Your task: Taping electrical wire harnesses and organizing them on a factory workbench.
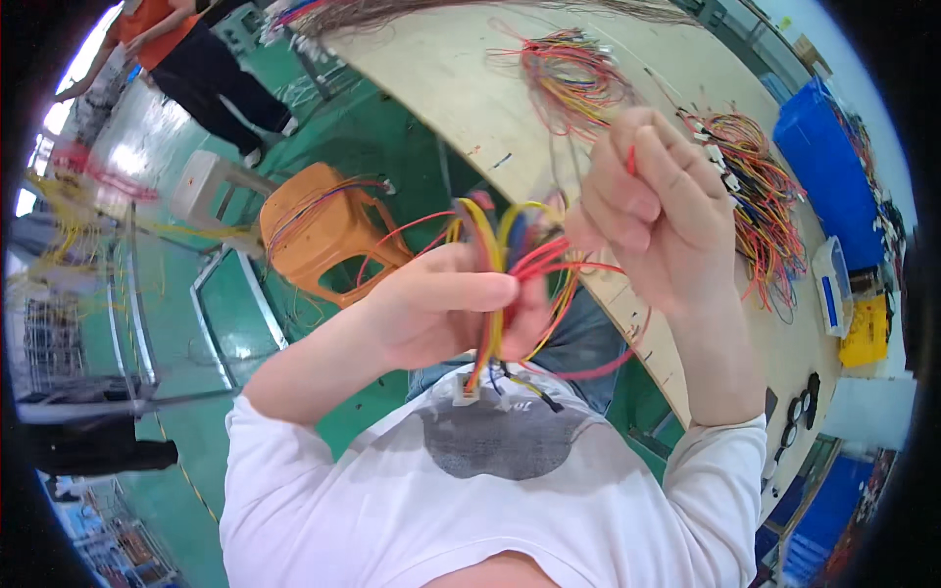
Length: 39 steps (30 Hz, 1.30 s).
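My left hand is closed around a bundle of wires in red, yellow, blue and black, held in front of my chest. Below that hand hang a white plug connector and thin black wire ends. Up and to the right, near the table's edge, my right hand is pinched shut. A bit of red wire shows between its fingers; the rest is hidden by them. Motion blurs part of the bundle and the right fingertips.
On the table lie a coiled wire bundle and a larger wire pile. Blue bins line the right side. An orange stool stands at left. Farther off, another person stands on the green floor.
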Tool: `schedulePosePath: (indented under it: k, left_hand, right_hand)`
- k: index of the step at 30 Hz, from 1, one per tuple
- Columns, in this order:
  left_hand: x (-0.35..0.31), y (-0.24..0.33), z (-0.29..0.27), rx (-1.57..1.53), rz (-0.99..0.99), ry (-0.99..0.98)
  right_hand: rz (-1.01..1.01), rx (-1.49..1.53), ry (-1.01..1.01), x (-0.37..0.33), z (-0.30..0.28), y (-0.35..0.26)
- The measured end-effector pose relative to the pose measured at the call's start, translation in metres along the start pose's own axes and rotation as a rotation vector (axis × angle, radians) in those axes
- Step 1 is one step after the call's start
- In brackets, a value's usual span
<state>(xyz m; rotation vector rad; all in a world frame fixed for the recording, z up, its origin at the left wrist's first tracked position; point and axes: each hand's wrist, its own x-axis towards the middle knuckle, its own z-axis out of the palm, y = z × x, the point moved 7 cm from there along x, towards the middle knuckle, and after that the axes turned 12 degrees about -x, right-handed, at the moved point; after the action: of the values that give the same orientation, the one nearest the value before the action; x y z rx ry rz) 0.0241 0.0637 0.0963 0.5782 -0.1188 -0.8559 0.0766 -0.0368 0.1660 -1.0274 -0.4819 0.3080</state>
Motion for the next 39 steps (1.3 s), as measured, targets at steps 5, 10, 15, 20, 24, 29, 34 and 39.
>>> schedulePosePath:
  k: [5,10,15,20,24,29,34,39]
  left_hand:
    - [-0.045,-0.024,-0.017,0.433,-0.359,0.092]
    - [-0.03,-0.002,-0.059,0.331,-0.347,0.709]
    - [0.064,0.157,-0.069,0.972,0.266,0.74]
    - [0.251,0.26,0.024,1.809,0.809,0.727]
    - [0.46,0.131,0.088,2.494,0.835,-0.086]
    - [0.495,-0.072,0.055,1.88,0.001,-0.044]
    - [0.44,-0.038,0.041,1.385,0.576,-0.094]
    - [0.196,0.04,0.012,1.09,1.3,-0.057]
  right_hand:
    - [0.22,0.111,-0.056,-0.046,0.008,0.036]
    - [0.157,0.113,0.188,-0.069,-0.042,0.095]
    - [-0.056,-0.459,0.707,-0.145,-0.117,0.084]
    - [0.046,-0.755,1.048,-0.221,-0.163,0.07]
    - [0.133,-0.688,1.127,-0.248,-0.165,0.07]
    - [0.173,-0.509,1.136,-0.237,-0.159,0.073]
    - [0.212,-0.629,0.936,-0.185,-0.155,0.064]
    - [0.465,-0.658,0.67,-0.131,-0.147,0.075]
